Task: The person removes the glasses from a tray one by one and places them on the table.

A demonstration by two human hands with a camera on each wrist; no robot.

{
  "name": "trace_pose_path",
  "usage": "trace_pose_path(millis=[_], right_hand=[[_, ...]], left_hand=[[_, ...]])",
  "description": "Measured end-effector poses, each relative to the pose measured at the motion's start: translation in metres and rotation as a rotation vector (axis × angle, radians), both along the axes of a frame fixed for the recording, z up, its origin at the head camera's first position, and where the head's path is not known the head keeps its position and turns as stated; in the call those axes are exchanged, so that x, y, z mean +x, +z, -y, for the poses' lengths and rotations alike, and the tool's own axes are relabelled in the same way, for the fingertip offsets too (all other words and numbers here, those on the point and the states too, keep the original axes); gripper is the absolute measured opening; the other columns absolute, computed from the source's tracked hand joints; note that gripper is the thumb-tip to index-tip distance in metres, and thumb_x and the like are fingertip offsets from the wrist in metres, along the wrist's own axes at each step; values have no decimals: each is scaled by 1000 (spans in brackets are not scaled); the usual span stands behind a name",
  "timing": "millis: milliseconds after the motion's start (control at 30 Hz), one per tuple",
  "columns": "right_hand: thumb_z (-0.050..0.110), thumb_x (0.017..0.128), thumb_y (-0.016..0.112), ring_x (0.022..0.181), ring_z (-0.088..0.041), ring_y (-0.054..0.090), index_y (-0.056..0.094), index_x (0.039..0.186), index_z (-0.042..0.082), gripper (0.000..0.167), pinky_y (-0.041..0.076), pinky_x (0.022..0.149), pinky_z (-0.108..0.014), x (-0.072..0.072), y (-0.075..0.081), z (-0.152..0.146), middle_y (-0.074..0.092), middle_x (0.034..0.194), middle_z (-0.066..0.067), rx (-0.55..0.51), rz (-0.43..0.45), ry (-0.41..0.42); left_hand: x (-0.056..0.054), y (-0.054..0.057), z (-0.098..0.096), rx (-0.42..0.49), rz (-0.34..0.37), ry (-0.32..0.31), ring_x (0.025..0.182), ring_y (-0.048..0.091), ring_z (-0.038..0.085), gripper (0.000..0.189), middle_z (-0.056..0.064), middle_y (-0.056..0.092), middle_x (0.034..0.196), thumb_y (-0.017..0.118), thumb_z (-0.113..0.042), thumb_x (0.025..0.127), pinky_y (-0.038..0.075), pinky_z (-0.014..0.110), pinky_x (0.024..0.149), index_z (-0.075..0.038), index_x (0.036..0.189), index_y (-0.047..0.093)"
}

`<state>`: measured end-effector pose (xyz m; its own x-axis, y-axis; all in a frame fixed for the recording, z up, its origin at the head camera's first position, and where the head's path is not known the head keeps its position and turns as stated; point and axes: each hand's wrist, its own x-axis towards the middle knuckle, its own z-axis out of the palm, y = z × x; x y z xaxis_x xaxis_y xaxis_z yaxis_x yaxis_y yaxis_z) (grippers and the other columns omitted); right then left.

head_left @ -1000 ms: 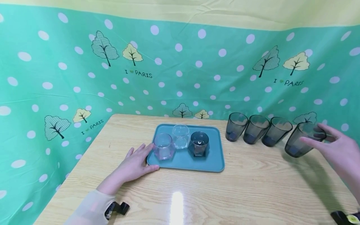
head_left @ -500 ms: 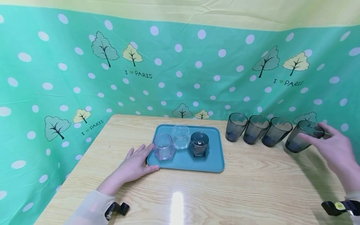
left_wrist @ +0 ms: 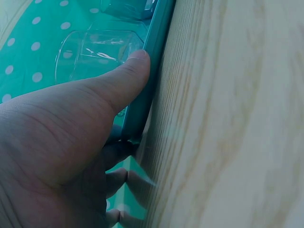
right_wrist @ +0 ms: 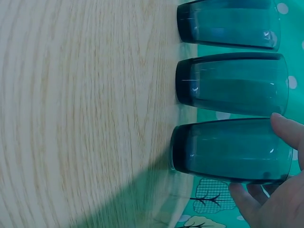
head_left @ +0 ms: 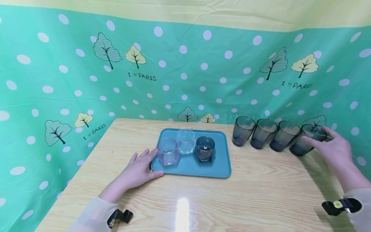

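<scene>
Head view: the left hand (head_left: 139,169) rests flat, fingers straight, against the teal plastic tray (head_left: 220,167), steadying it. The right hand (head_left: 333,149) curls around the rightmost smoky grey glass tumbler (head_left: 304,141), ending the row.

Right wrist view: fingertips (right_wrist: 285,130) pinch its rim.

Left hand (left_wrist: 57,142): fingertips tucked under the tray (left_wrist: 147,71) edge, hidden. Right hand (right_wrist: 275,190): cut off at the 4 o'clock corner in the right wrist view; grip on the grey tumbler (right_wrist: 232,149) indeterminate.

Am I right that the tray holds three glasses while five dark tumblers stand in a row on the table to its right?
Not quite: the head view shows four dark tumblers, not five. The rest holds: the tray carries three glasses, and the row stands on the table to its right.
</scene>
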<state>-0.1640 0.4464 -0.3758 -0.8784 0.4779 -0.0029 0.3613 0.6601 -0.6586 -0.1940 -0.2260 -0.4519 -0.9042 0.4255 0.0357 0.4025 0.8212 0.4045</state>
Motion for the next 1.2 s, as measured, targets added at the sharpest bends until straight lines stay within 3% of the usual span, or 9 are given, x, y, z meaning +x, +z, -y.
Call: trace_pose_path(millis=[100,200,400,467,533,567,667,933,1200], right_hand=[[66,98,75,104,-37,47,10,177,12,116,44,64,-28,-2,-1,0,51,137,-29,0,2,-15],[66,98,75,109,-38,48,10,177,12,116,43,69,-28,-4,-2,0,48,148,-31,-7,2,-30],[65,100,73,102,-37,49,10,177,10,114,45,67,-31,-7,-3,1,52,131,-28,9,1,-31],[63,101,73,108,-42,51,10,177,8,113,53,75,-41,-8,-3,2,51,135,-34,6,-5,-15],[61,102,72,122,-51,51,9,176,6,112,56,93,-56,-8,-3,3,47,146,-41,-6,-11,0],[59,103,72,127,-54,49,8,176,5,111,53,101,-64,-9,-3,4,44,151,-43,-16,-15,9],[57,105,71,140,-59,42,6,176,4,110,40,110,-77,-9,-5,4,32,167,-42,-32,-34,33],[60,103,72,150,-63,32,-1,176,8,116,32,117,-78,-11,-9,0,20,175,-36,-78,-53,54],[59,102,75,159,-65,-5,-10,175,10,122,12,121,-83,-7,-6,0,-15,179,-28,-107,-34,67]], left_hand=[[0,0,0,-4,-2,-4,161,32,50,105,20,45,171,76,-67,97,12,80,126,1,169,39],[0,0,0,-5,-2,-4,161,32,49,105,20,44,171,76,-67,97,11,80,126,1,169,39],[0,-2,0,-5,3,3,162,31,49,105,20,44,172,77,-65,97,10,78,127,1,169,38],[0,-2,0,-4,4,5,162,31,49,105,20,44,172,77,-65,97,10,79,127,1,169,38],[0,-1,0,-5,2,3,161,31,49,105,20,44,171,77,-66,97,11,79,126,1,169,39],[0,-1,0,-4,1,2,161,32,49,105,20,44,171,76,-66,97,11,80,126,1,169,39],[0,0,0,-3,0,0,161,32,50,106,20,45,171,76,-67,97,12,80,125,1,169,39],[0,-3,2,5,-4,-3,161,32,50,106,21,45,171,77,-67,96,11,80,126,1,169,40],[-1,-4,1,-3,-3,-4,161,32,50,106,20,45,171,76,-67,97,11,80,126,1,169,39]])
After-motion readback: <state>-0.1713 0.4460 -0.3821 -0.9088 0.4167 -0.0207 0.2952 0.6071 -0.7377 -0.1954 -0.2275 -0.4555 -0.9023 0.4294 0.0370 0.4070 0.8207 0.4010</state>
